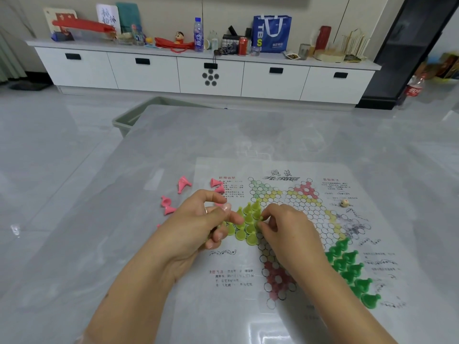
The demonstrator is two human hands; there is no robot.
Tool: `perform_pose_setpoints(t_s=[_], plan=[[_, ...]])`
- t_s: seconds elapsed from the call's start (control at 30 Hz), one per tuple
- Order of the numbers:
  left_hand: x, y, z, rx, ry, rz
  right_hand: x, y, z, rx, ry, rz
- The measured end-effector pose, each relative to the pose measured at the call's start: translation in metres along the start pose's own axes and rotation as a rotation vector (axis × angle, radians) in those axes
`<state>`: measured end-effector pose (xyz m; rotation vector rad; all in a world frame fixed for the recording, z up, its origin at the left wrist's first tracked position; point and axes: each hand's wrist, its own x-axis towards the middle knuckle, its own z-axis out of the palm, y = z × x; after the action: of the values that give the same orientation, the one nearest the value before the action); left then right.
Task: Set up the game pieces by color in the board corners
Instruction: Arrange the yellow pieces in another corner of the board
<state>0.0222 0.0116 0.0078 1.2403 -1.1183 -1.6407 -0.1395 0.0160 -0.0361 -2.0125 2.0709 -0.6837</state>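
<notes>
The yellow-green pieces (248,219) stand clustered in the board's (285,219) left corner, directly between the two hands. The right hand (285,232) pinches one piece at the cluster's right edge with thumb and fingertips closed on it, while the left hand (198,224) curls loosely, its fingers hiding the cluster's left side. Whether the left hand grips anything is unclear; pink pieces (185,184) lie scattered on the table (99,244), and dark green pieces (352,269) fill the near-right corner.

Board (285,244) on table (173,145); loose pieces (185,184) left (off board).
</notes>
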Motion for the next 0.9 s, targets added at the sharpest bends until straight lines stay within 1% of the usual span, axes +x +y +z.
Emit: perform_pose_setpoints(t_s=[0.13,0.2,0.27,0.33,0.43,0.53,0.6,0.67,0.73,0.8,0.83,0.9], plan=[[0.001,0.000,0.001,0.017,0.022,-0.017,-0.001,0.003,-0.004,0.051,-0.011,0.020],[0.000,0.000,0.003,0.013,0.026,-0.025,-0.003,0.002,-0.014,0.118,0.028,0.015],[0.001,-0.001,0.007,0.030,0.017,-0.029,-0.006,-0.004,-0.025,0.267,0.063,-0.052],[0.002,-0.005,0.011,0.061,0.010,-0.025,-0.009,-0.014,-0.032,0.417,0.013,-0.168],[0.004,-0.012,0.017,0.133,-0.019,-0.009,-0.011,-0.018,-0.029,0.402,-0.072,-0.333],[0.005,-0.016,0.019,0.165,-0.033,-0.011,-0.010,-0.013,-0.025,0.371,-0.060,-0.370],[0.005,-0.015,0.022,0.123,-0.024,-0.018,-0.011,-0.012,-0.025,0.365,-0.044,-0.387],[0.005,-0.012,0.024,0.047,0.005,-0.044,-0.010,-0.012,-0.026,0.379,-0.010,-0.368],[0.007,-0.008,0.024,-0.038,0.064,-0.082,-0.008,-0.007,-0.029,0.376,0.060,-0.291],[0.008,-0.004,0.020,-0.152,0.128,-0.100,-0.005,0.000,-0.031,0.274,0.114,-0.197],[0.008,-0.002,0.017,-0.212,0.151,-0.100,-0.005,0.004,-0.031,0.213,0.110,-0.153],[0.010,0.002,0.009,-0.316,0.169,-0.098,-0.005,0.011,-0.028,0.110,0.052,-0.080]])
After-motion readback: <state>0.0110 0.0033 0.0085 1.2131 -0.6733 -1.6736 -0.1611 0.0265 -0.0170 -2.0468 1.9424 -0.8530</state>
